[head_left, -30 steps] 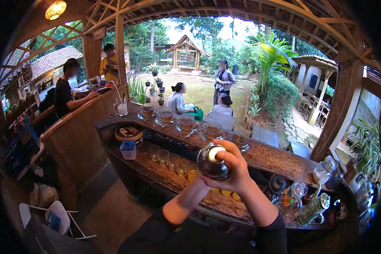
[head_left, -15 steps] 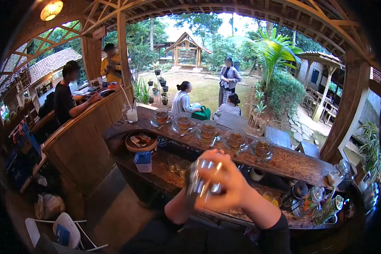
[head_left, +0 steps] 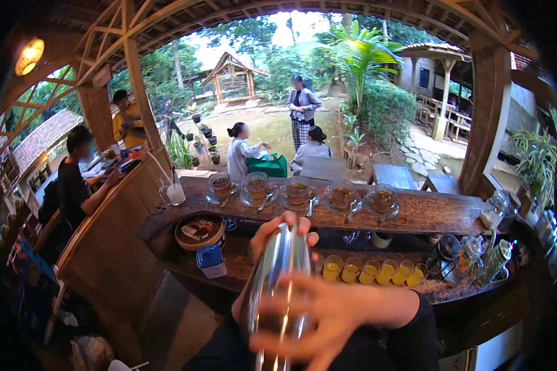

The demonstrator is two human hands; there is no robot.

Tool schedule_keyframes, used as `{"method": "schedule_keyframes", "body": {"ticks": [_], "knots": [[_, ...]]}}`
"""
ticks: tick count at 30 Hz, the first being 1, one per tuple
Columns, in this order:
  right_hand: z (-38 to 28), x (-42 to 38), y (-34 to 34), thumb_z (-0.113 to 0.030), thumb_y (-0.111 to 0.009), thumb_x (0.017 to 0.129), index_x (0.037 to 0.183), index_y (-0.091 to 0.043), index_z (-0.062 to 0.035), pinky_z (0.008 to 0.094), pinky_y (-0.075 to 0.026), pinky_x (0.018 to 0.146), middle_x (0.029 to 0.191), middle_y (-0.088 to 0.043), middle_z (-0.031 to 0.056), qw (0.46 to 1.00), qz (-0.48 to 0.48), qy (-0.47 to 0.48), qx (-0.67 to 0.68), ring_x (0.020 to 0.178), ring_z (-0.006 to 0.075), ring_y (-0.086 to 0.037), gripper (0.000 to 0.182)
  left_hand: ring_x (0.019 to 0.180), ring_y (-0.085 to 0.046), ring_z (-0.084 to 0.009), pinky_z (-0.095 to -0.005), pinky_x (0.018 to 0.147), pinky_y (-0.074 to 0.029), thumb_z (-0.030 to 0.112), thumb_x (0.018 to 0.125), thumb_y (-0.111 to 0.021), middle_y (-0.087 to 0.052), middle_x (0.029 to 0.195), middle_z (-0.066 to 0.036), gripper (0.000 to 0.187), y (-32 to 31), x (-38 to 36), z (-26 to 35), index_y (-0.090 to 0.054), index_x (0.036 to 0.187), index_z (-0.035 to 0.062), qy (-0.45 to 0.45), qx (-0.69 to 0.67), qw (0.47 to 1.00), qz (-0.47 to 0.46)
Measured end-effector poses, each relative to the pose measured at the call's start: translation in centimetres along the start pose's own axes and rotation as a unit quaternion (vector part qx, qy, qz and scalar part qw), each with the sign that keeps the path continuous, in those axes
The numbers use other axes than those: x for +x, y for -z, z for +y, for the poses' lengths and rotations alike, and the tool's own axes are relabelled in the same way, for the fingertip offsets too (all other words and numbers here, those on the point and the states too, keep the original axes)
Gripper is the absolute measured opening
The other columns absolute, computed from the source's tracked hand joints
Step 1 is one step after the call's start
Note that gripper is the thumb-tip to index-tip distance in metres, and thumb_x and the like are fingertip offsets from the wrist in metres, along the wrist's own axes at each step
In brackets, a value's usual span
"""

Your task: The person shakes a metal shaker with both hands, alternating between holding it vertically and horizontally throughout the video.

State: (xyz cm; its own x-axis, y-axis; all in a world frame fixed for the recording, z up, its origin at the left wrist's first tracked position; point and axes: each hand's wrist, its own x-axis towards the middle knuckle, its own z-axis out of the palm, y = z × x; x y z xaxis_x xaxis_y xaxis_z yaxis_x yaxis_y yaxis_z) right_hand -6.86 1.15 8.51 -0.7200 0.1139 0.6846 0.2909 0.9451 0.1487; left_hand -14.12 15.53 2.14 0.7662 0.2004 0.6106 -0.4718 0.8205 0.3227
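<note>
In the middle of the head view a shiny metal cocktail shaker is held lengthwise between both hands, over the counter's near side. My left hand is wrapped round its far end from behind, with fingertips showing over the top. Spread across the near end is my right hand, smeared by motion but gripping the metal. Just beyond the hands, several small glasses of yellow drink stand in a row on the lower shelf; the shaker and hands hide part of that shelf.
Several glass cups of tea sit on saucers along the upper counter. Leftward are a milky mug, a round box and a blue-lidded tub. Glass jars crowd the right. People sit and stand beyond.
The shaker has swung lower and toward me, now showing its long side instead of its end. My hands moved with it. My view turned slightly right, and more yellow glasses show.
</note>
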Motion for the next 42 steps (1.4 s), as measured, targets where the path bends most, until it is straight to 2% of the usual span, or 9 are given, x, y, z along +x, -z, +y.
{"method": "schedule_keyframes", "body": {"ticks": [5, 6, 14, 19, 26, 30, 31, 38, 42], "knots": [[4.4, -0.7, -2.1, -0.030, -0.065, 0.074, 0.112, -0.052, -0.0185, 0.0510, -0.041, 0.082, 0.114, -0.049, 0.0096, 0.976, 0.148, 0.083, -0.134, 0.100, 0.0328, -0.050, 0.042, 0.094, -0.053, -0.0269, -0.0434, 0.079, -0.051, 0.028, 0.086, -0.048, -0.049, 0.100, -0.010, 0.025, 2.8, -0.8, 0.8, -0.049, 0.099, 0.0061, 0.017, -0.034, 0.984, 0.174], [4.4, -1.1, -1.8, -0.022, -0.072, 0.067, 0.108, -0.051, -0.0253, 0.0517, -0.042, 0.079, 0.111, -0.049, 0.0107, 0.967, 0.154, -0.198, 0.031, 0.097, 0.0348, -0.050, 0.046, 0.095, -0.053, -0.0260, -0.0409, 0.083, -0.049, 0.026, 0.085, -0.050, -0.050, 0.103, -0.010, 0.028, 2.6, -1.9, -3.1, -0.049, 0.106, 0.0077, -0.228, 0.136, 0.897, 0.354], [0.6, 0.3, -0.1, -0.034, -0.056, 0.076, 0.102, -0.047, -0.0367, 0.0556, -0.041, 0.078, 0.116, -0.052, 0.0011, 0.984, 0.000, 0.092, -0.150, 0.098, 0.0395, -0.053, 0.028, 0.093, -0.041, -0.0251, -0.0511, 0.083, -0.045, 0.031, 0.090, -0.041, -0.042, 0.094, -0.008, 0.023, -0.9, 1.3, 0.5, -0.047, 0.097, 0.0100, 0.021, 0.005, 0.998, -0.063], [6.0, -1.0, -0.3, -0.021, -0.067, 0.063, 0.097, -0.057, -0.0353, 0.0508, -0.045, 0.073, 0.110, -0.053, 0.0082, 0.970, 0.147, -0.052, -0.189, 0.087, 0.0363, -0.054, 0.038, 0.097, -0.043, -0.0250, -0.0426, 0.077, -0.048, 0.034, 0.089, -0.045, -0.044, 0.106, -0.010, 0.028, 8.1, 1.6, -0.8, -0.052, 0.102, 0.0106, 0.045, -0.160, 0.962, 0.216], [3.9, 0.5, 2.6, -0.022, -0.057, 0.076, 0.110, -0.042, -0.0333, 0.0492, -0.046, 0.072, 0.115, -0.050, 0.0067, 0.972, 0.035, 0.165, -0.163, 0.093, 0.0362, -0.054, 0.039, 0.094, -0.041, -0.0208, -0.0446, 0.081, -0.042, 0.033, 0.090, -0.040, -0.046, 0.097, -0.004, 0.025, 1.9, 5.6, 0.6, -0.053, 0.098, 0.0133, 0.028, -0.021, 0.996, -0.079], [7.1, -2.5, 3.3, -0.019, -0.060, 0.075, 0.107, -0.047, -0.0278, 0.0501, -0.046, 0.073, 0.115, -0.050, 0.0059, 0.976, 0.081, 0.110, -0.167, 0.092, 0.0357, -0.055, 0.035, 0.094, -0.042, -0.0208, -0.0428, 0.082, -0.042, 0.034, 0.089, -0.043, -0.047, 0.095, -0.003, 0.027, 6.3, 5.0, 0.8, -0.054, 0.099, 0.0121, 0.087, -0.108, 0.980, 0.142], [8.5, -3.0, 3.0, -0.017, -0.067, 0.069, 0.101, -0.052, -0.0286, 0.0482, -0.046, 0.074, 0.113, -0.051, 0.0078, 0.985, 0.139, 0.018, -0.103, 0.088, 0.0356, -0.054, 0.037, 0.090, -0.044, -0.0201, -0.0387, 0.085, -0.040, 0.036, 0.088, -0.044, -0.048, 0.093, -0.002, 0.029, 2.7, 4.9, -4.7, -0.054, 0.095, 0.0101, -0.183, 0.100, 0.943, 0.261], [3.4, -2.5, 7.4, -0.023, -0.062, 0.074, 0.107, -0.051, -0.0205, 0.0530, -0.043, 0.074, 0.115, -0.050, 0.0089, 0.982, -0.028, 0.163, -0.094, 0.088, 0.0346, -0.055, 0.034, 0.098, -0.040, -0.0249, -0.0519, 0.084, -0.042, 0.034, 0.090, -0.042, -0.042, 0.101, -0.008, 0.027, 3.6, 8.0, -3.2, -0.052, 0.101, 0.0124, 0.010, -0.062, 0.991, -0.119], [6.9, -6.1, 5.8, -0.023, -0.062, 0.076, 0.106, -0.051, -0.0187, 0.0521, -0.044, 0.075, 0.114, -0.051, 0.0091, 0.985, 0.136, 0.084, -0.063, 0.089, 0.0374, -0.055, 0.032, 0.099, -0.042, -0.0243, -0.0466, 0.083, -0.043, 0.034, 0.088, -0.045, -0.044, 0.104, -0.007, 0.025, 4.0, 6.4, -6.6, -0.052, 0.099, 0.0121, -0.080, 0.051, 0.992, 0.088]]}}
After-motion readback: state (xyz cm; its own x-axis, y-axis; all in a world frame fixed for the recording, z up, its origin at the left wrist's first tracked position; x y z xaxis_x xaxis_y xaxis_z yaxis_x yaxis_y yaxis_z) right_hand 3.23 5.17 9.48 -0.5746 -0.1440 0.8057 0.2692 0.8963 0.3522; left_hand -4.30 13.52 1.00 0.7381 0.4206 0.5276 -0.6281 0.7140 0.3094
